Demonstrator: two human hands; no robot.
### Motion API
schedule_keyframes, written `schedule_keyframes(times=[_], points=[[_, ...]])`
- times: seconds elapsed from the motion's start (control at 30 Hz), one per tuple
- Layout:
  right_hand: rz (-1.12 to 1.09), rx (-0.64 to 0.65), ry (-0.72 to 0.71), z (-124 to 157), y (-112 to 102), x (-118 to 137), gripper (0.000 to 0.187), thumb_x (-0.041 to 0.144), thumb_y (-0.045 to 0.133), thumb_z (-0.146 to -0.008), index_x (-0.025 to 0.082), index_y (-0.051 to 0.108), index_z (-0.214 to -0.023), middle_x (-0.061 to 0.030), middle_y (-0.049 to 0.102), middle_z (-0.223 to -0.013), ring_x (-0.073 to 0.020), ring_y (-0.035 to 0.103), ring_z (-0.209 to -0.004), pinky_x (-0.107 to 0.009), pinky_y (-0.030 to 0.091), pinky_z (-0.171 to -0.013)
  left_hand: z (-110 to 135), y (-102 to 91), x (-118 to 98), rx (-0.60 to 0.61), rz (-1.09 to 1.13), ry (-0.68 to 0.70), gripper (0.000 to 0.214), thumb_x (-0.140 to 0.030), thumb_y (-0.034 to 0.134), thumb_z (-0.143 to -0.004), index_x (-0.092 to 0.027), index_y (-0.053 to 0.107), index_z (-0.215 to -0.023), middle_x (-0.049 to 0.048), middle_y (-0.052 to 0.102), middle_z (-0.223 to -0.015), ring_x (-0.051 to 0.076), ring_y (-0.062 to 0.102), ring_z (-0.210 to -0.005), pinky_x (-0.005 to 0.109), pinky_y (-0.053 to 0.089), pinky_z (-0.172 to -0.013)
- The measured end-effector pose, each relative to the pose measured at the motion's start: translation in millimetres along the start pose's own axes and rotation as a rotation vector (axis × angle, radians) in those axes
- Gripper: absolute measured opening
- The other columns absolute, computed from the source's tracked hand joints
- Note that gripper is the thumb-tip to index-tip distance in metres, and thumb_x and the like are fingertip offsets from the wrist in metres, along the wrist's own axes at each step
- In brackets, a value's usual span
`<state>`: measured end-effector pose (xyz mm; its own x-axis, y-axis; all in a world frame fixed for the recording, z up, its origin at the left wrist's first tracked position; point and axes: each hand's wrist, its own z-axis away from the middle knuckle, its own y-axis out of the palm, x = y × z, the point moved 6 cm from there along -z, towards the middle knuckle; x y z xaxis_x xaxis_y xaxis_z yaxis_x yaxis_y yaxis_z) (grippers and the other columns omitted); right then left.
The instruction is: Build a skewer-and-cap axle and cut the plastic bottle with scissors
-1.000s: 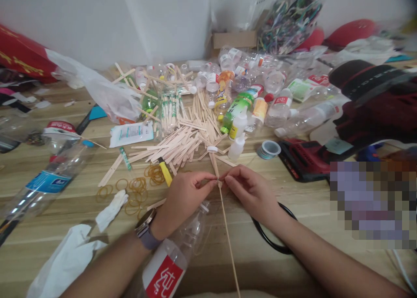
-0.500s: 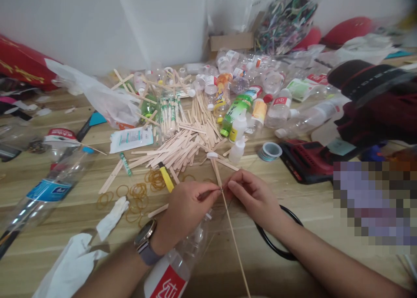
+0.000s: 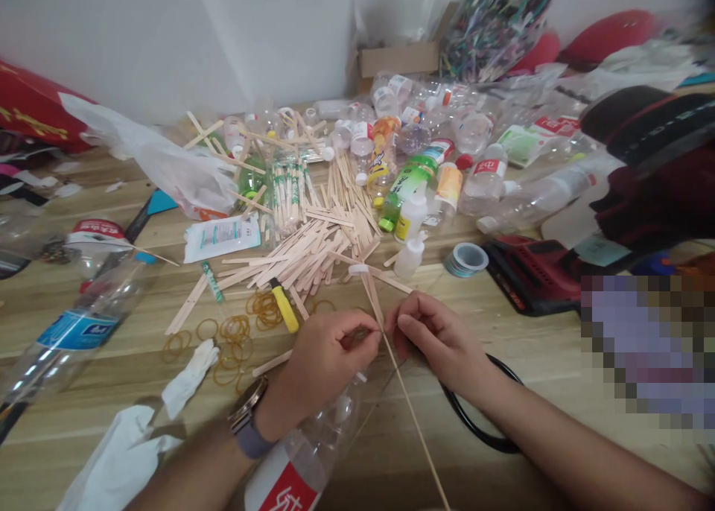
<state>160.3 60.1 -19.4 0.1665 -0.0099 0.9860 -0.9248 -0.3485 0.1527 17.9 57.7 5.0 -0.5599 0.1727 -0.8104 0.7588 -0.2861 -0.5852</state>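
Note:
A long thin wooden skewer (image 3: 416, 421) runs from near the bottom edge up between my two hands to a white bottle cap (image 3: 358, 270) at its far end. My left hand (image 3: 324, 362), with a watch on the wrist, pinches the skewer from the left with fingers closed. My right hand (image 3: 439, 340) pinches the same spot from the right, fingertips almost touching the left ones. A clear plastic bottle with a red label (image 3: 304, 462) lies under my left forearm.
A heap of wooden craft sticks (image 3: 313, 246) lies beyond the hands, with rubber bands (image 3: 240, 332) and a yellow-handled tool (image 3: 284, 308) to the left. Several plastic bottles (image 3: 436, 168), a tape roll (image 3: 467, 259), a red tool (image 3: 530, 280), a black cable (image 3: 474, 425) and white tissue (image 3: 120, 451) surround them.
Both hands have drifted slightly toward me with the skewer, whose near end has swung to the right. The pinch stays the same.

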Motion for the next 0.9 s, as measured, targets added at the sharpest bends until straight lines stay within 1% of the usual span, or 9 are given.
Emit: schedule_keyframes(times=[0.13, 0.27, 0.4, 0.5, 0.57, 0.67, 0.8, 0.9], points=[[-0.028, 0.033, 0.009, 1, 1, -1, 0.034, 0.048, 0.058, -0.095, 0.018, 0.053, -0.079, -0.0006, 0.058, -0.076, -0.0087, 0.051, -0.054, -0.023, 0.042, -0.051, 2, 0.8, 0, 0.018, -0.007, 0.025, 0.015, -0.021, 0.058, -0.084, -0.02, 0.072, -0.079, -0.005, 0.06, -0.058, 0.009, 0.047, -0.052, 0.021, 0.031, -0.052], [-0.079, 0.057, 0.009, 0, 3, -1, 0.032, 0.047, 0.059, -0.095, 0.018, 0.055, -0.081, 0.0009, 0.056, -0.074, -0.0078, 0.05, -0.051, -0.022, 0.039, -0.05, 3, 0.8, -4, 0.013, -0.035, 0.065, 0.014, -0.019, 0.057, -0.084, -0.02, 0.07, -0.077, -0.0048, 0.059, -0.059, 0.009, 0.048, -0.054, 0.022, 0.032, -0.054], [-0.117, 0.045, 0.05, 1, 3, -6, 0.031, 0.046, 0.06, -0.094, 0.018, 0.056, -0.081, 0.0009, 0.057, -0.072, -0.0092, 0.051, -0.054, -0.024, 0.04, -0.054, 2, 0.6, -6, 0.009, -0.05, 0.107, 0.014, -0.016, 0.056, -0.082, -0.018, 0.066, -0.073, -0.0038, 0.059, -0.062, 0.011, 0.051, -0.06, 0.023, 0.034, -0.058], [-0.208, 0.025, 0.083, 3, 3, -11, 0.027, 0.042, 0.061, -0.095, 0.018, 0.057, -0.083, 0.0002, 0.06, -0.079, -0.0082, 0.051, -0.056, -0.024, 0.04, -0.056, 2, 1.9, -5, 0.022, -0.047, 0.128, 0.015, -0.013, 0.055, -0.082, -0.017, 0.059, -0.068, -0.0043, 0.055, -0.062, 0.01, 0.048, -0.059, 0.023, 0.032, -0.058], [-0.285, 0.047, 0.106, 3, 5, -14, 0.024, 0.039, 0.059, -0.097, 0.018, 0.058, -0.084, 0.0004, 0.061, -0.084, -0.0068, 0.049, -0.055, -0.023, 0.038, -0.056, 3, 3.2, -6, 0.035, -0.035, 0.146, 0.015, -0.012, 0.054, -0.083, -0.018, 0.057, -0.069, -0.0046, 0.052, -0.062, 0.01, 0.046, -0.06, 0.023, 0.032, -0.058], [-0.349, 0.082, 0.108, 2, 8, -16, 0.024, 0.038, 0.06, -0.097, 0.018, 0.057, -0.083, 0.0011, 0.058, -0.082, -0.0081, 0.05, -0.061, -0.023, 0.037, -0.059, 3, 5.4, -10, 0.063, -0.032, 0.181, 0.015, -0.013, 0.05, -0.087, -0.018, 0.055, -0.073, -0.0033, 0.052, -0.068, 0.011, 0.047, -0.066, 0.024, 0.034, -0.062], [-0.305, 0.094, 0.067, 1, 7, -15, 0.026, 0.04, 0.058, -0.098, 0.019, 0.056, -0.083, 0.0013, 0.053, -0.079, -0.0105, 0.049, -0.068, -0.024, 0.038, -0.063, 3, 6.8, -14, 0.091, -0.033, 0.185, 0.016, -0.012, 0.047, -0.088, -0.018, 0.053, -0.074, -0.0027, 0.051, -0.07, 0.013, 0.046, -0.069, 0.025, 0.035, -0.064], [-0.167, 0.106, 0.041, 2, 6, -13, 0.028, 0.042, 0.052, -0.101, 0.019, 0.056, -0.084, 0.0008, 0.051, -0.078, -0.0125, 0.048, -0.071, -0.026, 0.038, -0.066, 3, 8.0, -16, 0.109, -0.024, 0.191, 0.018, -0.011, 0.044, -0.087, -0.019, 0.052, -0.073, -0.0031, 0.048, -0.067, 0.013, 0.045, -0.066, 0.026, 0.035, -0.064]])
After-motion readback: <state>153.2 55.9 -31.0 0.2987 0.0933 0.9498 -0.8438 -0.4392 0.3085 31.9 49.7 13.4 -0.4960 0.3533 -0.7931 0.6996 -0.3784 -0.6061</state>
